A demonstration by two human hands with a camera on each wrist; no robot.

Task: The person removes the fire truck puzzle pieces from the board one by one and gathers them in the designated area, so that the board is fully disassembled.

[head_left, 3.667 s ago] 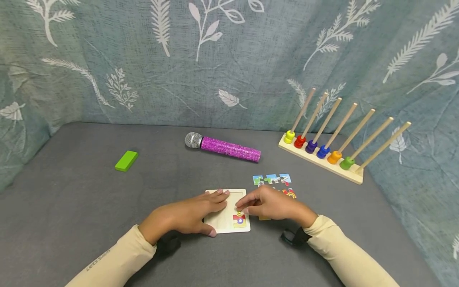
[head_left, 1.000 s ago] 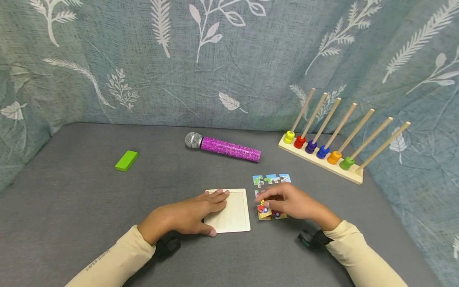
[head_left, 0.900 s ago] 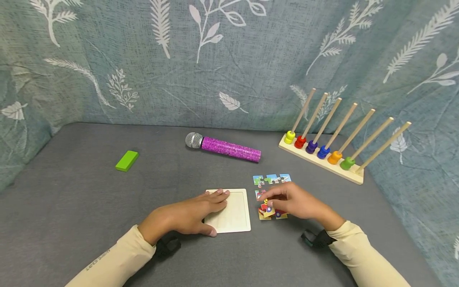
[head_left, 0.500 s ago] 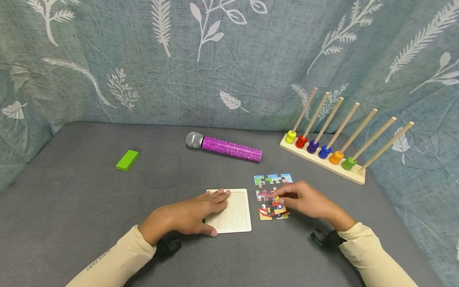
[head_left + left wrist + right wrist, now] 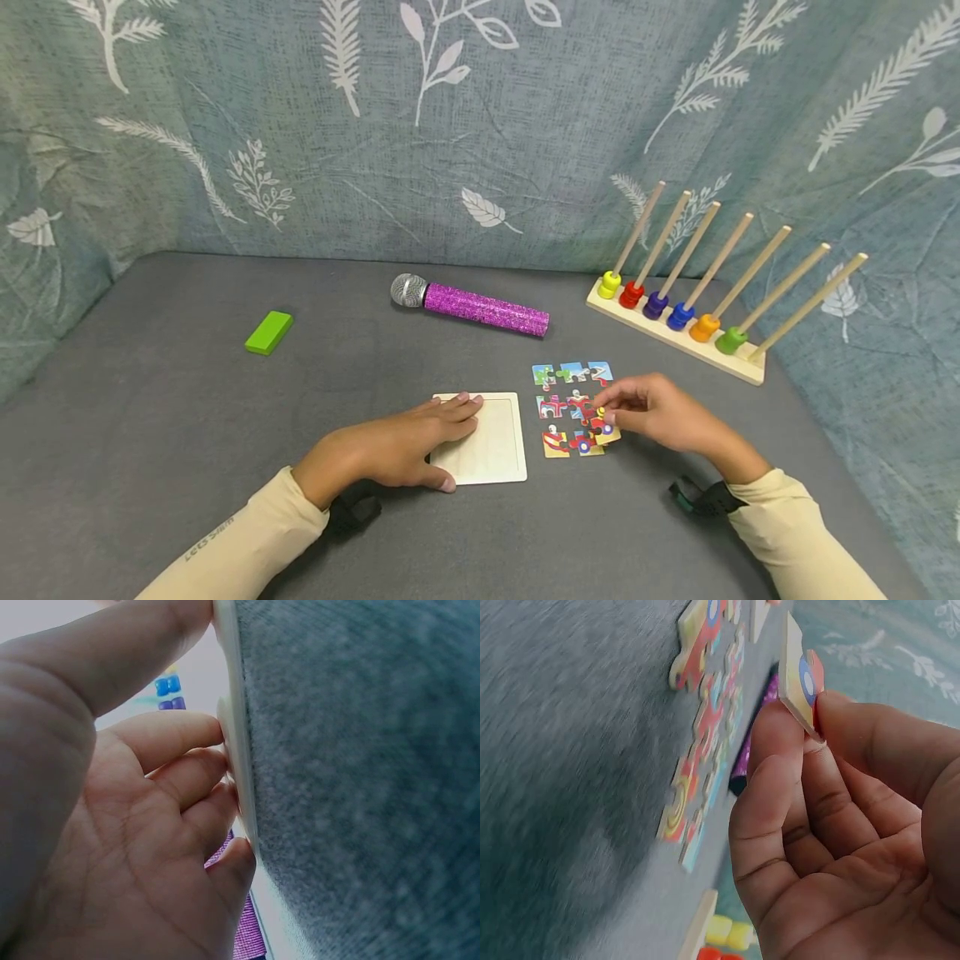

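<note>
My right hand (image 5: 663,417) pinches a jigsaw puzzle piece (image 5: 607,431) between thumb and fingers. Red, yellow and blue printing shows on the piece, which is held tilted and clear of the table in the right wrist view (image 5: 799,679). It overlaps the right side of a group of loose puzzle pieces (image 5: 551,407) laid in rows. My left hand (image 5: 397,442) rests with fingers spread on the square wooden puzzle tray (image 5: 498,446). In the left wrist view the fingertips of the left hand (image 5: 157,825) touch the tray's edge (image 5: 240,750).
Behind the pieces lies a purple glittery microphone (image 5: 487,309). A wooden bead stacker (image 5: 675,329) with upright pegs and coloured rings stands at the back right. A green block (image 5: 268,332) lies at the left. Patterned cloth (image 5: 480,142) hangs behind the grey table.
Earlier, the puzzle piece lay in the tray's lower right corner under my right hand. Since then that hand has lifted it out and carried it right, past the rows. My left hand has stayed put.
</note>
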